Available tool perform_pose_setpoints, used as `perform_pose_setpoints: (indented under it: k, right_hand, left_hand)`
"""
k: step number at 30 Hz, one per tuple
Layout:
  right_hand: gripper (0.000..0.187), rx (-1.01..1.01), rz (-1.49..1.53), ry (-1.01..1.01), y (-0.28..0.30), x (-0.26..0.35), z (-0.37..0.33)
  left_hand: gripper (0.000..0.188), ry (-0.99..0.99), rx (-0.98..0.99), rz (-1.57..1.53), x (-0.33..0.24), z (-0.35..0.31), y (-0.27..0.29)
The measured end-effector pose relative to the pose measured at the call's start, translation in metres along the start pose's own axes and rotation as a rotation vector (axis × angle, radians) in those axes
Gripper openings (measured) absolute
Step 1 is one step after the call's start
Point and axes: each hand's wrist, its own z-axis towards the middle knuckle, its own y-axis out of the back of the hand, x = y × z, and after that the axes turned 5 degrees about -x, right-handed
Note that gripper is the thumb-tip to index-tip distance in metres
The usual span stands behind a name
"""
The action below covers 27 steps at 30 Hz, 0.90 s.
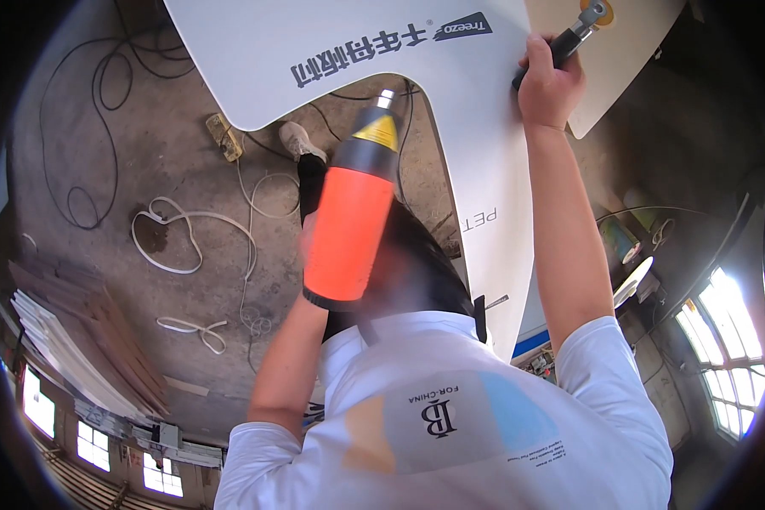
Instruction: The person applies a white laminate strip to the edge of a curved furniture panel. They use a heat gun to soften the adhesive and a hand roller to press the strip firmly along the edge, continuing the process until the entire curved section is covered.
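Observation:
An orange heat gun [348,229] with a dark front and metal nozzle is in my left hand [308,240], which is mostly hidden behind its body. The nozzle points away from me toward the inner curve of a large white board [480,110]. My right hand [552,89] is wrapped round the black handle of a small roller [600,12] with a yellowish wheel. That hand is over the board's right part, the roller at the top of the view. The board has a deep curved cutout, and its long strip runs down beside my waist.
Cables [102,93] and white edging strips [166,251] lie looped on the concrete floor at the left. A yellowish power strip [224,138] rests near the board. Stacked panels [85,340] stand at the lower left. A dark tool is clipped or set at the strip near my waist.

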Motion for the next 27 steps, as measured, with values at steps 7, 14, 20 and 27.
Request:
perform_pose_setpoints:
  k: [7,14,20,27]
  right_hand:
    - [0.022,0.011,-0.009,0.015,-0.002,0.001,0.001]
    - [0.023,0.003,-0.016,0.000,-0.002,0.003,0.002]
    - [0.022,-0.007,0.000,0.009,-0.001,0.003,0.001]
    - [0.022,0.007,0.012,0.012,-0.003,0.002,0.002]
  left_hand:
    - [0.025,-0.003,-0.340,-0.120,0.056,0.014,0.008]
    - [0.022,-0.563,-0.189,0.618,0.032,0.005,0.000]
    - [0.020,-0.604,-0.199,0.828,0.018,-0.005,-0.012]
    - [0.027,-0.526,-0.135,0.599,0.036,0.000,0.007]
